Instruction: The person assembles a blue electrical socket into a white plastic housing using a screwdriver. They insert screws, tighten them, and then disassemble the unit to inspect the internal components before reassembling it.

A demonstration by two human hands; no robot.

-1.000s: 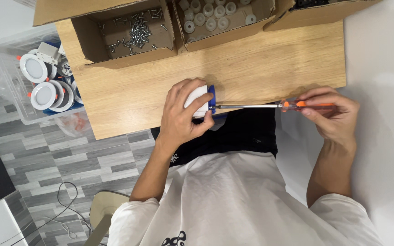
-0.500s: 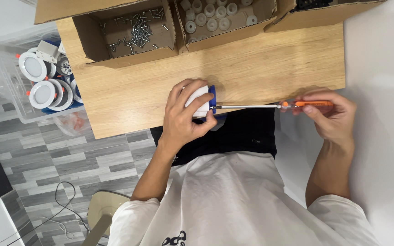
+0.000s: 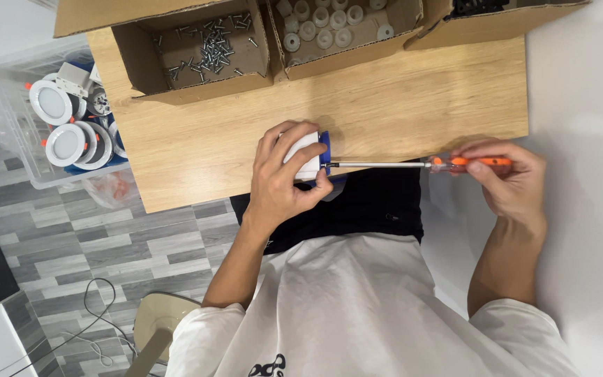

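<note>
Left hand (image 3: 284,183) clamped round white housing with blue rim (image 3: 310,155) at bench (image 3: 413,98) edge; right hand (image 3: 507,178) pinching orange screwdriver (image 3: 413,164), tip at the rim; likely slip off the screw, toward left fingers, if shaft tilts

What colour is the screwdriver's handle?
Orange, seen in the head view: the screwdriver handle sits in the right hand.

The left hand (image 3: 284,178) covers most of the white part (image 3: 306,159); the screwdriver (image 3: 413,165) tip is hidden at it. The right hand (image 3: 507,178) hides much of the orange handle.
</note>
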